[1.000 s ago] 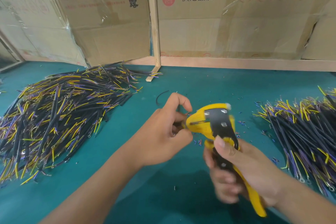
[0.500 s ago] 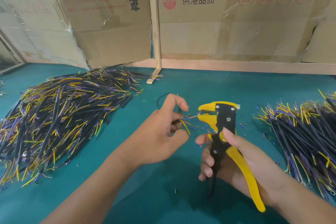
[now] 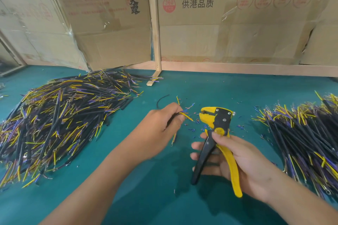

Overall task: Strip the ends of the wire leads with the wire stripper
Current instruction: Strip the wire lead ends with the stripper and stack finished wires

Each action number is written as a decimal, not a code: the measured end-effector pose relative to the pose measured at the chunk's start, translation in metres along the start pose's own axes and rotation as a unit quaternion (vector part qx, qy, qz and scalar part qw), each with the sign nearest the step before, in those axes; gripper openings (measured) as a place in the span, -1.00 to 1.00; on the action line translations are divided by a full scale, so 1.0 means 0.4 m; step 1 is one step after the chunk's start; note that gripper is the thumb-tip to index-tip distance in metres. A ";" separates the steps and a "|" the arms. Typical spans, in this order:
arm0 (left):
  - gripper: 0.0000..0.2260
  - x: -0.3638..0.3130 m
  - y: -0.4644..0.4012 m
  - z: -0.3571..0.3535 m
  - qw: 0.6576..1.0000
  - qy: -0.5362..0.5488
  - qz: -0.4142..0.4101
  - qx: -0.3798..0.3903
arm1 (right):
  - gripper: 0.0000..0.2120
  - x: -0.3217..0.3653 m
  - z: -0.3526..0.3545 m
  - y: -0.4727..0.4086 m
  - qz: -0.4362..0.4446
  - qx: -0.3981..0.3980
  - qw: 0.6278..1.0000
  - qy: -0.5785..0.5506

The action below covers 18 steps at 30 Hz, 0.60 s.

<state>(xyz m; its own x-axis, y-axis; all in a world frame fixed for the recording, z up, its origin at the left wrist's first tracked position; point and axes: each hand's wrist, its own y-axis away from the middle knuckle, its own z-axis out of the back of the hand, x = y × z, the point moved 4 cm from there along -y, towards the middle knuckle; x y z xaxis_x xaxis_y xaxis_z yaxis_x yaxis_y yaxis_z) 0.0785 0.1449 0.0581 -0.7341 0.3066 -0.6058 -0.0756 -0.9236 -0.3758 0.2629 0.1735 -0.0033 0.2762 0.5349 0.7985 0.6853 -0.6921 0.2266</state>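
Near the front edge of the green bench (image 3: 237, 89), the right hand (image 3: 243, 162) holds the yellow and black wire stripper (image 3: 217, 133) with its handles spread and its head pointing left, and the left hand (image 3: 161, 128) pinches a black wire lead (image 3: 185, 115) whose yellow and blue ends point toward the stripper head, just apart from it. Small cut pieces of insulation (image 3: 197, 129) lie on the bench between and under the hands. Further away, one pile of wire leads (image 3: 60, 120) covers the left side and another pile (image 3: 307, 133) lies at the right edge, with cardboard boxes (image 3: 228, 23) along the back edge.
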 end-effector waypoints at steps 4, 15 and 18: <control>-0.69 0.014 -0.005 -0.002 0.998 0.054 0.013 -0.011 | -0.53 0.016 -0.002 0.008 0.013 -0.040 0.999 -0.011; -0.60 -0.164 -0.111 -0.081 0.967 0.241 0.078 0.014 | -0.68 0.010 0.017 0.001 -0.041 -0.072 0.996 -0.032; -0.66 -0.224 -0.164 -0.167 0.899 0.384 0.185 0.100 | -0.76 0.012 0.019 0.004 -0.046 -0.092 0.994 -0.018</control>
<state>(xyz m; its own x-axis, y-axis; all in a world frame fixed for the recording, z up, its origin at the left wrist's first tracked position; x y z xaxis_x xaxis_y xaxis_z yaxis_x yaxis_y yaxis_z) 0.1944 0.1932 0.0902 -0.0583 -0.0322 -0.9978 -0.0978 -0.9945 0.0378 0.2706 0.1787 -0.0034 0.2434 0.6151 0.7500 0.5742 -0.7145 0.3996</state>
